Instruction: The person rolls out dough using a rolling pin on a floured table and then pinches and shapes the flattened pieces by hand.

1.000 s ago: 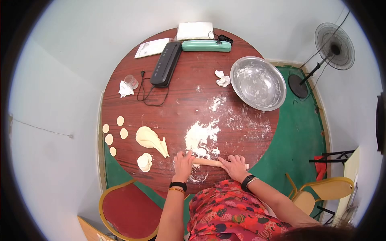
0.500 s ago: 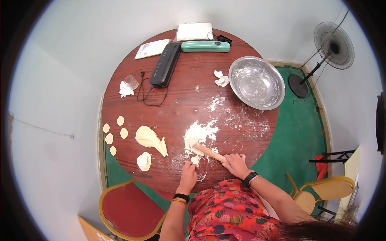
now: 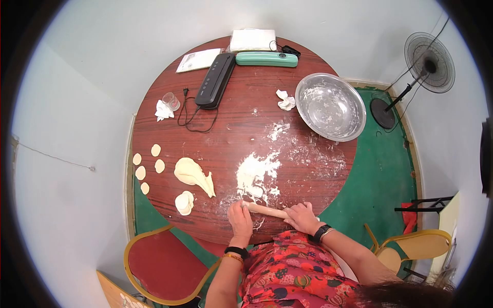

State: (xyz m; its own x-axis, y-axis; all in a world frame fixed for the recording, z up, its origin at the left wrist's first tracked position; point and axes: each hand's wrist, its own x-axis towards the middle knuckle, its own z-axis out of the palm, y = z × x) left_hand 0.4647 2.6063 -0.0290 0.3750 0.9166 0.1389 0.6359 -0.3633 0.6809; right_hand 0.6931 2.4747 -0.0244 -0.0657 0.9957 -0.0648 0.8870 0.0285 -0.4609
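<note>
My right hand (image 3: 302,217) is closed over the right end of a wooden rolling pin (image 3: 264,210). The fingers of my left hand (image 3: 240,219) are closed at the pin's other end, on a small dough round that is mostly hidden by the hand and pin. Just beyond the pin lies a patch of white flour (image 3: 253,174). To the left are a long lump of dough (image 3: 190,172) and a stack of flat dough rounds (image 3: 183,203). Several single dough rounds (image 3: 159,166) lie near the table's left edge.
A large metal bowl (image 3: 331,108) stands at the right of the round table (image 3: 231,138), beside crumpled tissue (image 3: 285,100). Toward the back are a black appliance (image 3: 215,82) with a cord, a green one (image 3: 267,59) and a glass (image 3: 171,101). A chair (image 3: 167,264) stands at the left.
The rolling pin has come back toward me from the flour, its left end now by my left hand. The dough round, visible before, is now mostly covered. The view has shifted slightly.
</note>
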